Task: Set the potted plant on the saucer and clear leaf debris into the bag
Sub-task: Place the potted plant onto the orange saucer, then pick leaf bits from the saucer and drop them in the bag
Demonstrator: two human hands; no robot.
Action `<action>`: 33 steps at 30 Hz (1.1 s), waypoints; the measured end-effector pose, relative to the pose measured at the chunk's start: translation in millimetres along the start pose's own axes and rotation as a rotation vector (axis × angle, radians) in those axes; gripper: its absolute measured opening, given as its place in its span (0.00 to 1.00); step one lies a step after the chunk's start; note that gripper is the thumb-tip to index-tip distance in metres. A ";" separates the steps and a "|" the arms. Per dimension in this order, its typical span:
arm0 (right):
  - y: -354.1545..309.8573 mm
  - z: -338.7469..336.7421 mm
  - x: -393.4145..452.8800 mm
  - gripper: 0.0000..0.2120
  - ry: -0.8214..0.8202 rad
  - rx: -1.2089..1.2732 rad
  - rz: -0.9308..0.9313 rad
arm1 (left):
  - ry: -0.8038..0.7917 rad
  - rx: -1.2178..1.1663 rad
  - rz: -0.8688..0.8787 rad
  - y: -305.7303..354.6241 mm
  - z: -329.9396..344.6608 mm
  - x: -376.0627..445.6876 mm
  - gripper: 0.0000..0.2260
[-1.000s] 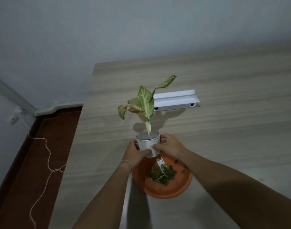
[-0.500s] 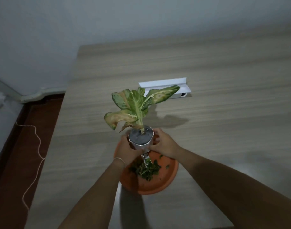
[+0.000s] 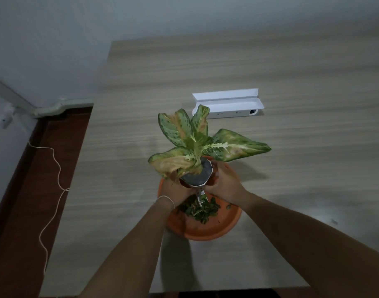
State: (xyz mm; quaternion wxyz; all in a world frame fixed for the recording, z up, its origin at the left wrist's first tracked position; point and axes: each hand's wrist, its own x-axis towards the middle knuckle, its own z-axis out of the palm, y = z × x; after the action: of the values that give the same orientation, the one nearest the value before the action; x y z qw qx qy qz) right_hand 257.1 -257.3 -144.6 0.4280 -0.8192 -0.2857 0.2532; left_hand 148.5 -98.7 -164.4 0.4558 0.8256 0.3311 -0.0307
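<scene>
Both hands, left [image 3: 175, 189] and right [image 3: 224, 183], clamp the pot [image 3: 197, 174] at frame centre. Advise lowering it level onto the saucer [image 3: 208, 230], clear of the leaf debris [image 3: 200, 209].

A pale wood-grain tabletop [image 3: 302, 67] with fine lengthwise streaks fills most of the view, its left edge running beside a dark reddish-brown floor [image 3: 33, 211] where a thin white cord [image 3: 55, 168] trails. An orange saucer [image 3: 208, 233] sits on the near part of the tabletop, with chopped green leaf debris [image 3: 200, 210] piled inside it. Farther back, well apart from the saucer, lies a long white box [image 3: 229, 105] with its lid folded open.
</scene>
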 end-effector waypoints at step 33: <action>23.9 40.6 -47.8 0.28 -0.366 -0.743 -0.183 | -0.372 0.578 0.187 -20.9 7.7 -48.6 0.25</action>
State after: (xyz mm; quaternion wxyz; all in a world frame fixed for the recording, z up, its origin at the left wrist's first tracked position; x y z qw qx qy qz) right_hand 202.4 -278.6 -177.2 0.0665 -0.8307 -0.5002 0.2353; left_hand 100.5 -122.2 -167.1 0.2567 0.9275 0.1432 -0.2311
